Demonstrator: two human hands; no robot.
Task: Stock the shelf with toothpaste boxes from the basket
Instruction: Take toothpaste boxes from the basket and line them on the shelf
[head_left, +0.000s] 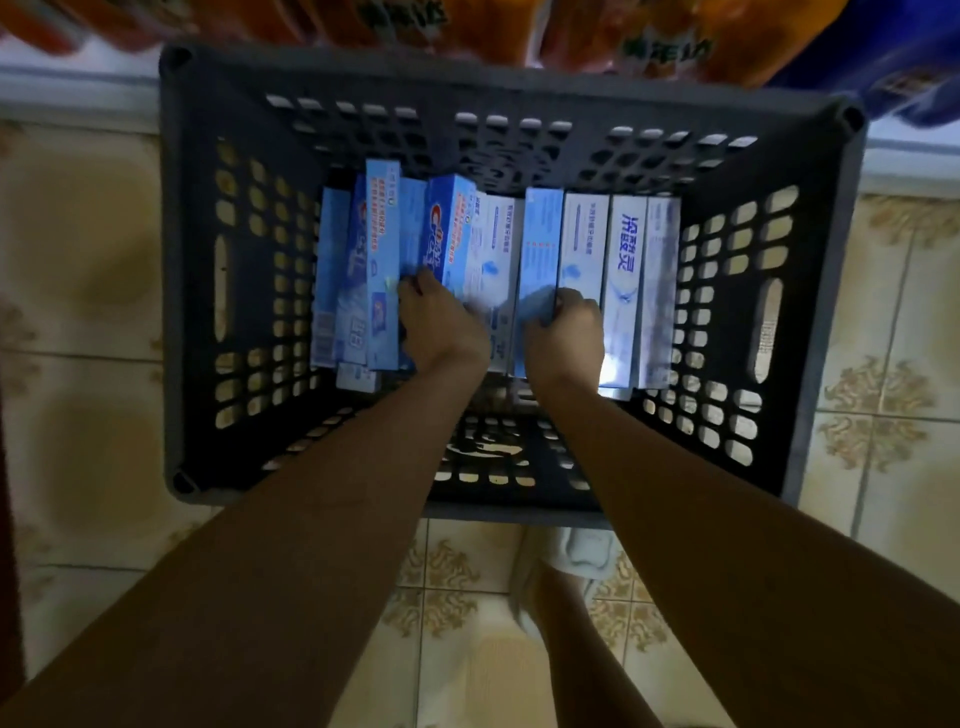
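Two bare forearms reach down from the bottom edge into a dark slotted basket (197, 291) standing on patterned floor tiles (78, 249). The left hand (441, 325) curls its fingers over the near end of a blue toothpaste box (447, 234) in the left cluster of boxes. The right hand (569, 325) grips the near end of a pale blue box (540, 244), beside white boxes (623, 260) lined up on edge toward the basket's right. Below the basket, a pale shoe (576, 553) shows between the arms. Orange packages (571, 31) and a blue one (893, 47), all blurred, sit above the basket's far rim.
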